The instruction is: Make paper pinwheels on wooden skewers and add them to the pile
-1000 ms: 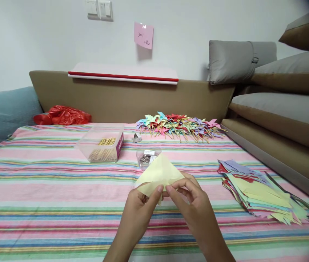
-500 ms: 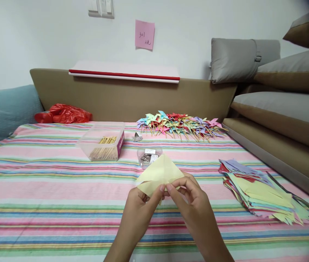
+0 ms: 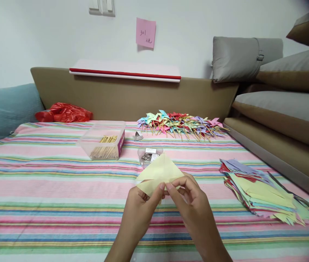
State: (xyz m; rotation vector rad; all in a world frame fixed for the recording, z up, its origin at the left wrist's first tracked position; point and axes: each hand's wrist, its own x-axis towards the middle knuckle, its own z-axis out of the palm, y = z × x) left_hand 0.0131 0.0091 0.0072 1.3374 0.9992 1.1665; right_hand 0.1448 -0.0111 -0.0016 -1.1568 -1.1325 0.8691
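Note:
A pale yellow sheet of paper [image 3: 162, 169], slit in from its corners, is held up over the striped cloth. My left hand [image 3: 143, 205] pinches its lower left part between thumb and fingers. From the other side my right hand [image 3: 191, 198] grips the lower right part. Both thumb tips nearly meet at the sheet's near edge, where a flap seems bent over. The fingers behind the paper are partly hidden. Just beyond it sits a clear plastic box of small metal pins [image 3: 147, 156], partly covered by the sheet.
A clear tub of wooden sticks [image 3: 104, 149] stands left of centre. Paper pinwheels [image 3: 181, 123] lie heaped at the back. Cut coloured papers [image 3: 260, 193] and scissors [image 3: 304, 202] are at right. A red plastic bag [image 3: 67, 112] rests at far left; cushions [image 3: 285, 109] line the right side.
The view has shifted very slightly. Both hands keep the same hold on the yellow paper, with hardly any visible movement.

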